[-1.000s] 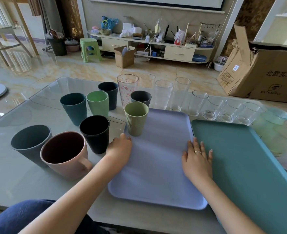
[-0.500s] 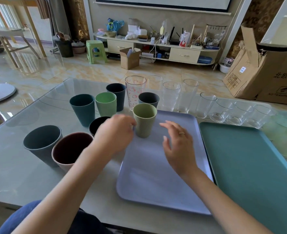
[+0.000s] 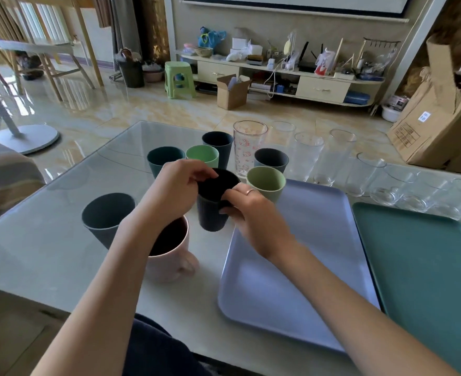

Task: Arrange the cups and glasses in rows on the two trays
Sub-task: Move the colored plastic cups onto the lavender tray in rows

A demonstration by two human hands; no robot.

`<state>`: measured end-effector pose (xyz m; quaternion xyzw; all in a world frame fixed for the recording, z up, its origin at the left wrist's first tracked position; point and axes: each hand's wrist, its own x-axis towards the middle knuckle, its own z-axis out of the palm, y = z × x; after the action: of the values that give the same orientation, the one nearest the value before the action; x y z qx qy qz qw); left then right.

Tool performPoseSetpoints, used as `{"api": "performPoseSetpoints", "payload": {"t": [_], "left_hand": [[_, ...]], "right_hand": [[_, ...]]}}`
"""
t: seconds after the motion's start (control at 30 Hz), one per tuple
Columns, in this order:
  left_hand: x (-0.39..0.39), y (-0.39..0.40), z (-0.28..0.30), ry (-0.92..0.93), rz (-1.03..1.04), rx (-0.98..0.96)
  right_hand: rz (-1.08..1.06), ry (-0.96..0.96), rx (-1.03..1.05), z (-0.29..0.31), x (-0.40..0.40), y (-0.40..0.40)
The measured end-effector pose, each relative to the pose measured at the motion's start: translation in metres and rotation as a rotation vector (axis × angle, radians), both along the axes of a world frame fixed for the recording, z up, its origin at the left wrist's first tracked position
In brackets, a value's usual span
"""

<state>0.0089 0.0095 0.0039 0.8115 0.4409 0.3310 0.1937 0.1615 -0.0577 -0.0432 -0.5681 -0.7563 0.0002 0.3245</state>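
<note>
Head view: we see the left hand point(image 3: 176, 185) and right hand point(image 3: 247, 210) both grasping the black ribbed cup point(image 3: 215, 202) at its rim, beside the lavender tray point(image 3: 318, 267); we judge it light, rigid, non-slippery.

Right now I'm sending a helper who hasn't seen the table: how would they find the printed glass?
Start at the lilac tray and look past its far left corner, where an olive ribbed cup stands. Just behind that cup, at the left end of the line of clear glasses, is the printed glass. It alone carries small red cartoon prints; the rest are plain.
</note>
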Motion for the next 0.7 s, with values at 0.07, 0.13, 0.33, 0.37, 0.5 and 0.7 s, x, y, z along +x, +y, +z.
{"api": "performPoseSetpoints", "payload": {"t": [0.07, 0.13, 0.33, 0.37, 0.5, 0.7], "left_hand": [[0.008, -0.005, 0.001, -0.05, -0.089, 0.061], [0.018, -0.015, 0.001, -0.043, -0.204, 0.065], [0.039, -0.031, -0.015, 0.279, -0.439, -0.033], [0.041, -0.032, -0.018, 0.306, -0.437, -0.03], [0.044, -0.03, -0.021, 0.301, -0.408, -0.036], [0.039, -0.025, -0.024, 0.345, -0.391, -0.018]], "right_hand": [[-0.047, -0.007, 0.049, 0.005, 0.012, -0.013], [-0.076, -0.006, 0.07, 0.006, 0.027, -0.029], [-0.125, -0.115, -0.044, -0.02, 0.06, -0.061], [-0.128, -0.129, -0.056, -0.023, 0.061, -0.062], [-0.144, -0.156, -0.094, -0.022, 0.06, -0.056], [-0.153, 0.011, -0.011, -0.006, 0.065, -0.061]]}}
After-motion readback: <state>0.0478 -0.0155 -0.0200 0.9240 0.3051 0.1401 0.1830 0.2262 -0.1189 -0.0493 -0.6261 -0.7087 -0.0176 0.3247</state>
